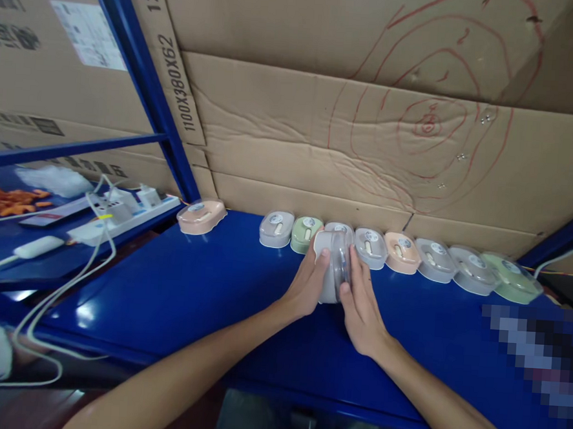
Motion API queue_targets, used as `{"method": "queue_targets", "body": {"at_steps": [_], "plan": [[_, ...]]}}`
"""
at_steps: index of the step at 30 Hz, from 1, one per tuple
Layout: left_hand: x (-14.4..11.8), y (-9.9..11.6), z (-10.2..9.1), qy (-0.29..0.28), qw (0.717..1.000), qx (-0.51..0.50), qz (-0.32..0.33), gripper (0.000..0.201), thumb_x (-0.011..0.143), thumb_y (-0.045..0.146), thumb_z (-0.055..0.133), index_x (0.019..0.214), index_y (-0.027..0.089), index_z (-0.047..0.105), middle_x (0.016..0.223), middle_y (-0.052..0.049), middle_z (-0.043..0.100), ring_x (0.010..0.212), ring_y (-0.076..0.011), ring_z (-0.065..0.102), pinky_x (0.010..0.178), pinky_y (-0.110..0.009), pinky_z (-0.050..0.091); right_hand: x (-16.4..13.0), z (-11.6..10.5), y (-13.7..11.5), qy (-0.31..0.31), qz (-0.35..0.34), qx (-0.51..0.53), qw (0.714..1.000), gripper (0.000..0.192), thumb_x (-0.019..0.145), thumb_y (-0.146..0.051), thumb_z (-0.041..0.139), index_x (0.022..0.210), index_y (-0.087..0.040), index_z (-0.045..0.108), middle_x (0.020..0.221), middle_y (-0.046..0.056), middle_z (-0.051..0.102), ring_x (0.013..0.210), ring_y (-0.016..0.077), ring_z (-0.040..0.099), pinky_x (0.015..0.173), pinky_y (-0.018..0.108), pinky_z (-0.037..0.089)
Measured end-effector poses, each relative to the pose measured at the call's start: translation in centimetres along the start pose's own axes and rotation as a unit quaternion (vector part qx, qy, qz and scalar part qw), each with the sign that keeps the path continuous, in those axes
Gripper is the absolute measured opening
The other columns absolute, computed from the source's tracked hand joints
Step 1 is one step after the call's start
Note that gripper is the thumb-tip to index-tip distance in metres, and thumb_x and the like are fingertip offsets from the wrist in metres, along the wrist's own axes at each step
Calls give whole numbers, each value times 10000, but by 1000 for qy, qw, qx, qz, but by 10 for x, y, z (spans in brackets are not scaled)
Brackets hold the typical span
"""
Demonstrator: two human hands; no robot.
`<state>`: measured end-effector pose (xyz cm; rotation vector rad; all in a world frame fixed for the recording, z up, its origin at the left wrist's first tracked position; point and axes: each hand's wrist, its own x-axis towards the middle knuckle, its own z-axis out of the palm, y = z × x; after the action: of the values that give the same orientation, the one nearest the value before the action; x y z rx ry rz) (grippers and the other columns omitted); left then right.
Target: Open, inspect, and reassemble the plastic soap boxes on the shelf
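My left hand [307, 284] and my right hand [361, 304] hold a grey soap box with a clear lid [332, 264] between them, tipped on its edge on the blue shelf [189, 293]. The left fingers press its grey base, the right fingers its clear lid side. Just behind it runs a row of similar lidded boxes against the cardboard: a grey one [276, 229], a green one [305, 233], a grey one [370, 247], a pink one [401, 252] and more grey and green ones to the right. A single pink box [201, 216] lies apart at the left.
Large cardboard sheets [349, 134] form the back wall. A blue rack post [144, 83] slants at the left. A white power strip with plugs and cables [121, 214] lies on the left shelf, cables hanging over the edge. A blurred patch covers the right shelf end.
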<state>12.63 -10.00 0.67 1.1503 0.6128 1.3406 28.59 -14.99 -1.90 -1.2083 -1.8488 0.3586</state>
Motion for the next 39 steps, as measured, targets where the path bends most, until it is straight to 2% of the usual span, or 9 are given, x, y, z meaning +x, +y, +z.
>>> {"method": "queue_targets", "body": {"at_steps": [5, 12, 14, 17, 22, 25, 30, 34, 39], "plan": [[0, 1, 2, 30, 994, 77, 76, 518, 995, 536, 745, 1431, 261, 699, 1514, -133, 684, 1664, -299, 349, 1383, -465, 187, -2, 3, -6, 0, -8, -33, 999, 747, 1177, -527, 329, 1790, -389, -75, 1830, 125, 196, 1699, 378, 232, 1323, 711, 321], [-3, -1, 0, 60, 989, 97, 89, 508, 979, 491, 771, 1417, 247, 691, 1505, -142, 686, 1645, -309, 379, 1370, -473, 210, -1, 7, -5, -27, -17, -46, 998, 799, 1169, -550, 335, 1786, -342, -129, 1834, 162, 167, 1691, 396, 243, 1305, 705, 354], [0, -2, -1, 53, 992, 84, 72, 579, 941, 514, 813, 1428, 236, 671, 1459, -145, 708, 1551, -333, 506, 1327, -499, 304, 7, 2, -3, -37, -19, -30, 999, 781, 1162, -586, 333, 1802, -334, -37, 1799, 169, 253, 1669, 383, 294, 1309, 697, 346], [8, -3, -2, 46, 996, 60, 47, 702, 823, 507, 922, 1409, 234, 650, 1379, -129, 744, 1327, -328, 679, 1200, -499, 464, 27, -12, 5, -42, -16, 31, 999, 682, 1154, -641, 313, 1767, -343, 305, 1643, 149, 495, 1564, 345, 462, 1289, 664, 388], [22, 6, -6, 89, 996, -28, -15, 633, 738, 502, 951, 1232, 196, 702, 1191, -109, 791, 1135, -322, 745, 1055, -483, 559, 60, -25, 28, -43, 70, 234, 969, 585, 1043, -705, 597, 1438, -286, 701, 1194, 86, 773, 1017, 260, 740, 1010, 511, 627], [24, 10, -10, 80, 995, -59, -24, 568, 756, 495, 909, 1196, 188, 722, 1151, -97, 801, 1162, -338, 737, 1072, -480, 551, 57, -17, 36, -64, 146, 347, 924, 547, 966, -699, 720, 1271, -248, 764, 1025, 62, 796, 905, 246, 763, 901, 448, 661], [23, 9, -13, -3, 997, -45, -65, 575, 764, 537, 902, 1205, 197, 757, 1168, -106, 812, 1233, -370, 716, 1132, -516, 517, 43, -12, 28, -109, 193, 435, 873, 535, 917, -656, 798, 1233, -225, 784, 1068, 100, 833, 1030, 299, 793, 913, 470, 668], [24, 11, -14, -27, 997, 13, -70, 570, 809, 572, 895, 1225, 207, 759, 1186, -126, 810, 1211, -361, 730, 1119, -520, 523, 43, -16, 26, -79, 215, 446, 865, 565, 862, -682, 843, 1184, -220, 792, 1120, 119, 848, 1082, 322, 801, 940, 483, 665], [30, 19, -21, -21, 991, 96, -85, 572, 716, 497, 991, 1128, 183, 748, 929, -113, 814, 839, -291, 776, 880, -475, 606, 42, -12, 34, -25, 219, 445, 868, 497, 851, -620, 898, 1132, -228, 776, 1044, 72, 853, 987, 277, 813, 951, 456, 656]]}}
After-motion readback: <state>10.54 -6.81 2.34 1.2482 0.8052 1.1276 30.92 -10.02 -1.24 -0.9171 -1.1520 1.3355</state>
